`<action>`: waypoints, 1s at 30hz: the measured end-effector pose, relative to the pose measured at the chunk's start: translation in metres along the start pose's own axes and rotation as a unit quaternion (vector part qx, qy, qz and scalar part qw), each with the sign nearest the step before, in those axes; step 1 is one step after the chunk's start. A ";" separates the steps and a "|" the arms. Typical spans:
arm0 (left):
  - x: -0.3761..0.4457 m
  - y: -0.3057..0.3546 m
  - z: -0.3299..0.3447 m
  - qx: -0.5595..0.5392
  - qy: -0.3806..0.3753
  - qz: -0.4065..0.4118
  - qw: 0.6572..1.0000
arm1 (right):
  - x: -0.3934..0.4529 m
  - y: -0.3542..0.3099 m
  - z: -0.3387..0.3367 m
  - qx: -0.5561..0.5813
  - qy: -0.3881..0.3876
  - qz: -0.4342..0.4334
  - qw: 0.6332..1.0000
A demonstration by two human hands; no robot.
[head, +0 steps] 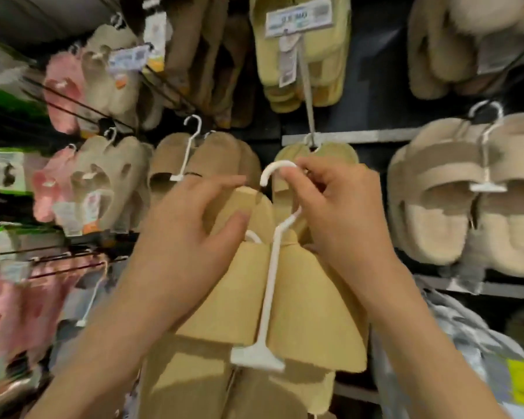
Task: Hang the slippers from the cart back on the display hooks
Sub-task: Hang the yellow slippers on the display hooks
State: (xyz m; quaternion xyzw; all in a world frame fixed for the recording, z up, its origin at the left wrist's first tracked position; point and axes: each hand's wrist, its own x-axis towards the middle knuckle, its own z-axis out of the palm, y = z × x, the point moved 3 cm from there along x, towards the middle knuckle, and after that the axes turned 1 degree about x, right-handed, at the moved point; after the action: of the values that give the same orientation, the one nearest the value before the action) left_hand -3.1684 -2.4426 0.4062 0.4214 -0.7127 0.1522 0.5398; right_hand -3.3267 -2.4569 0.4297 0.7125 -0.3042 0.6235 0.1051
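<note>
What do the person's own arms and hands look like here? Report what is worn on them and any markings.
Both forearms are bare up to the frame's lower edge: no sleeves, gloves, watch or bracelets show. The left hand and the right hand carry no visible rings, markings or bandages. The fingernails look short and unpainted, though the picture is somewhat blurred.

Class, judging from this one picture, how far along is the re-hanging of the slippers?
Done: many pairs hang on the display already, such as the beige fluffy pair. In hand: the right hand pinches the white hanger of the yellow slippers; the left hand rests on them. Left: hooking this pair on. The cart is out of view.
</note>
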 end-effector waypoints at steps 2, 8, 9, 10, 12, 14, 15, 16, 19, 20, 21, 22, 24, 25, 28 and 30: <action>0.023 0.002 0.005 -0.062 -0.007 0.018 0.998 | 0.015 0.004 -0.018 -0.042 0.030 0.017 0.999; 0.080 -0.010 0.038 -0.157 -0.077 0.030 0.984 | 0.059 0.031 -0.034 -0.124 0.091 0.075 0.985; 0.090 -0.013 0.043 -0.154 -0.093 0.033 0.983 | 0.065 0.036 -0.032 -0.125 0.091 0.087 0.984; 0.102 -0.016 0.047 -0.155 -0.109 0.037 0.981 | 0.070 0.041 -0.031 -0.126 0.095 0.099 0.983; 0.125 -0.021 0.055 -0.172 -0.139 0.041 0.974 | 0.081 0.050 -0.030 -0.132 0.113 0.115 0.978; 0.147 -0.024 0.059 -0.183 -0.150 0.044 0.971 | 0.094 0.056 -0.031 -0.134 0.132 0.126 0.974; 0.158 -0.025 0.061 -0.179 -0.151 0.047 0.971 | 0.102 0.059 -0.031 -0.136 0.141 0.134 0.971; 0.169 -0.026 0.063 -0.173 -0.152 0.052 0.972 | 0.108 0.064 -0.031 -0.137 0.150 0.144 0.968; 0.197 -0.034 0.075 -0.171 -0.176 0.043 0.968 | 0.129 0.087 -0.024 -0.134 0.169 0.182 0.959; 0.204 -0.039 0.082 -0.177 -0.185 0.030 0.966 | 0.136 0.097 -0.020 -0.133 0.172 0.194 0.957; 0.211 -0.043 0.089 -0.180 -0.192 0.017 0.965 | 0.144 0.107 -0.017 -0.135 0.169 0.206 0.954; 0.217 -0.047 0.097 -0.176 -0.198 0.004 0.964 | 0.151 0.118 -0.013 -0.142 0.158 0.221 0.952; 0.228 -0.054 0.114 -0.162 -0.203 -0.020 0.965 | 0.167 0.138 -0.005 -0.162 0.119 0.251 0.947; 0.232 -0.057 0.121 -0.162 -0.203 -0.034 0.965 | 0.175 0.147 -0.001 -0.170 0.102 0.264 0.944; 0.243 -0.067 0.141 -0.179 -0.211 -0.073 0.958 | 0.198 0.169 0.011 -0.198 0.072 0.282 0.936; 0.247 -0.074 0.152 -0.173 -0.209 -0.084 0.959 | 0.210 0.177 0.021 -0.222 0.057 0.275 0.934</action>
State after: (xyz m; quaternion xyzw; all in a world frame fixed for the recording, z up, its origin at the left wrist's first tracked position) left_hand -3.2246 -2.6970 0.5536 0.4024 -0.7869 -0.1110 0.4545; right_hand -3.4017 -2.6720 0.5851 0.5227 -0.6123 0.5844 0.1016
